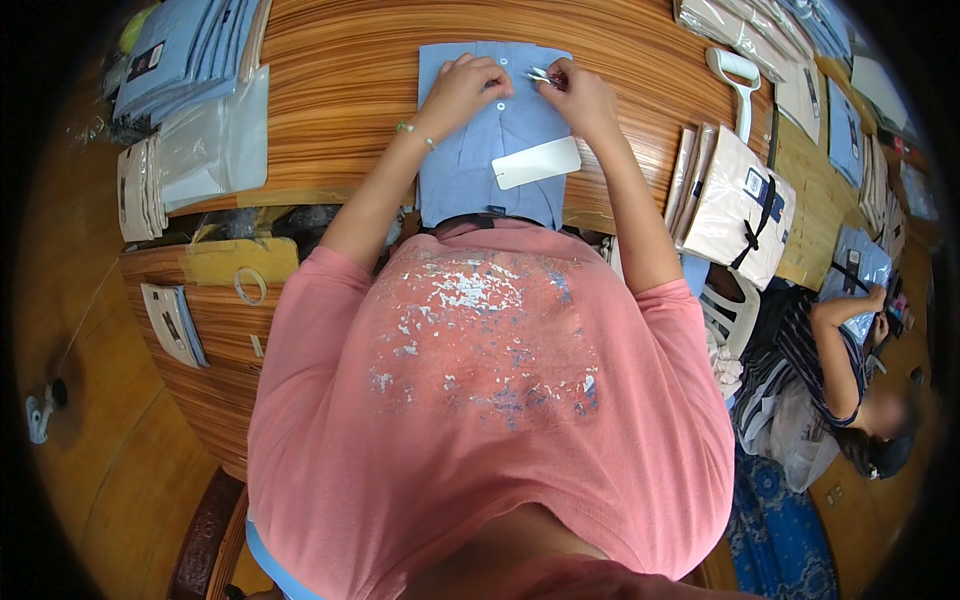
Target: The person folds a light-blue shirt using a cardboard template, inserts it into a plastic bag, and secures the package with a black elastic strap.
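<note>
A folded light blue shirt [470, 170] lies flat on the wooden table [340, 90] in front of me, with a white card tag [536, 162] on its front. My left hand [462, 88] presses on the shirt near its button line, fingers curled. My right hand [578, 95] sits at the shirt's upper right and pinches a small shiny metal clip [540, 75] by the collar area. Whether the clip is fixed to the cloth cannot be told.
Stacks of bagged blue shirts [185, 50] and clear bags [215, 140] lie at the left. Bagged cream shirts [738, 200] and a white lint roller [740, 85] lie at the right. Another person [840, 370] sits lower right handling a bagged shirt [858, 270]. A tape roll [250, 285] rests on a lower shelf.
</note>
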Demonstrator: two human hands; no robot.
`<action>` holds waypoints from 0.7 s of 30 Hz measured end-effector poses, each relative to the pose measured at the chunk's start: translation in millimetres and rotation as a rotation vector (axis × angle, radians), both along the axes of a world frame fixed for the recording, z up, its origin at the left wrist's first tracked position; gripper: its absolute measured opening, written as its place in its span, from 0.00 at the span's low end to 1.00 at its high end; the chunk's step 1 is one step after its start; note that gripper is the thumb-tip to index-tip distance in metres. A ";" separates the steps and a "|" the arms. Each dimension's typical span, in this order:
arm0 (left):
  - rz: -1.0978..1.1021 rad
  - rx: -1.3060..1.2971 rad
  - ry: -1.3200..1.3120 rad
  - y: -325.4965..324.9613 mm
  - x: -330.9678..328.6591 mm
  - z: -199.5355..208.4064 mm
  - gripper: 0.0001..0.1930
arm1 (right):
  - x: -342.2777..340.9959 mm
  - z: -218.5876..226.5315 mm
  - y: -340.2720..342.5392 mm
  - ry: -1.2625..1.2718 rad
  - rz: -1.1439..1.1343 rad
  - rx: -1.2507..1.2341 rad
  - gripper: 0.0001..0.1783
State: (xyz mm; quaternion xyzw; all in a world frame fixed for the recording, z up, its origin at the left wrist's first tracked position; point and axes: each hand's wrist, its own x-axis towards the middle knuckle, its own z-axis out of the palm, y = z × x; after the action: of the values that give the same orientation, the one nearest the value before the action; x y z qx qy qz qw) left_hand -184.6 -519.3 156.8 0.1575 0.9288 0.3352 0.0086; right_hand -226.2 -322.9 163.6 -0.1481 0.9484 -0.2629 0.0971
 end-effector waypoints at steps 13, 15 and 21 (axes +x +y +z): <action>0.172 0.159 -0.102 11.0 8.9 -21.9 0.11 | 10.8 0.1 8.4 -0.104 0.028 -0.051 0.18; 0.207 0.270 -0.237 8.3 5.1 -20.7 0.12 | 16.5 4.5 5.5 -0.109 0.077 -0.039 0.17; 0.192 0.280 -0.293 5.2 1.7 -23.7 0.13 | 25.3 9.8 -3.4 -0.131 0.147 -0.049 0.17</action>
State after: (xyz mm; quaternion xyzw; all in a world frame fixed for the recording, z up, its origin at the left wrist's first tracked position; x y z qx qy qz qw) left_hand -182.9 -514.1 133.2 0.0176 0.8727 0.4795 0.0898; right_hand -200.9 -326.3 173.4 -0.2020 0.9199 -0.2874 0.1742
